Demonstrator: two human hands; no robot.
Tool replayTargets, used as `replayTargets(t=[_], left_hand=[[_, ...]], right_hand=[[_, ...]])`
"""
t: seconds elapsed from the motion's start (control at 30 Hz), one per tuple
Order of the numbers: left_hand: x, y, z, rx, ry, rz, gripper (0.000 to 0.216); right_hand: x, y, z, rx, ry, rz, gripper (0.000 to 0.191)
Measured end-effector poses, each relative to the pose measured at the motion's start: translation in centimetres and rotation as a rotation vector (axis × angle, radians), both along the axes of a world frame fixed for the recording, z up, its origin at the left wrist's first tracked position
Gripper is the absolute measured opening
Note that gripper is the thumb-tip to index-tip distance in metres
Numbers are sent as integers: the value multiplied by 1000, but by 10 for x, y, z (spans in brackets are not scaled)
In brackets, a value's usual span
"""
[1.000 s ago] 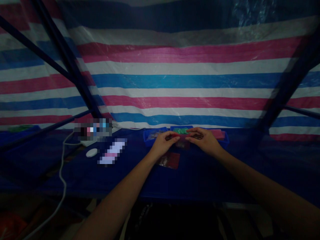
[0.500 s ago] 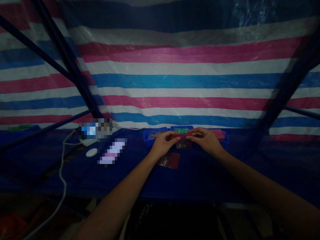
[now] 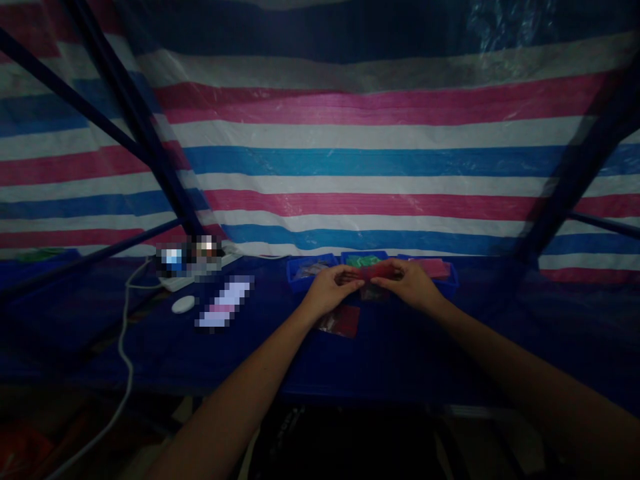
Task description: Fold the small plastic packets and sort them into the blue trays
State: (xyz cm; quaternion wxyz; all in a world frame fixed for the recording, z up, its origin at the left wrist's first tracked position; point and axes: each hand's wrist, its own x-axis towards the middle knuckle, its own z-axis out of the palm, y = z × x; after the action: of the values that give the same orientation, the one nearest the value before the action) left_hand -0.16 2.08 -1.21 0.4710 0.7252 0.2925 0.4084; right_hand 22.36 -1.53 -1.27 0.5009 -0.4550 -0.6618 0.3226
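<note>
Striped sheet [image 3: 350, 160]: is hanging behind, glossy, creased.
Blue table [image 3: 380, 367]: is stretching smooth underneath.
Left hand [image 3: 333, 287], right hand [image 3: 407, 281]: are working together, pinching the red packet [image 3: 375, 291] from opposite sides.
Red packet: is sitting between them, about equally near both — long axis unclear; looking thin, filmy, see-through lower down.

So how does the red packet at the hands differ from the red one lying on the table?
Pose: the upper packet is up between the left hand and right hand; the lower packet lies flat on the blue table.
Layout: the upper packet's red part is above its clear-looking part; the lower packet's red is to the right of its clear-looking part.

Shared: both are partly red, partly clear-looking.
</note>
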Motion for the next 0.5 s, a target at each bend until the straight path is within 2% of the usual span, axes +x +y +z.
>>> replayTargets(t=[0.1, 0.27, 0.5], left_hand=[[1, -2, 0, -11, 24, 1, 36], [2, -4, -1, -10, 17, -30, 38], [1, -4, -1, 35, 101, -28, 29]], right_hand=[[0, -2, 1, -10, 9, -22, 30], [-2, -4, 2, -11, 34, 4, 45], [-3, -5, -1, -61, -31, 17, 43]])
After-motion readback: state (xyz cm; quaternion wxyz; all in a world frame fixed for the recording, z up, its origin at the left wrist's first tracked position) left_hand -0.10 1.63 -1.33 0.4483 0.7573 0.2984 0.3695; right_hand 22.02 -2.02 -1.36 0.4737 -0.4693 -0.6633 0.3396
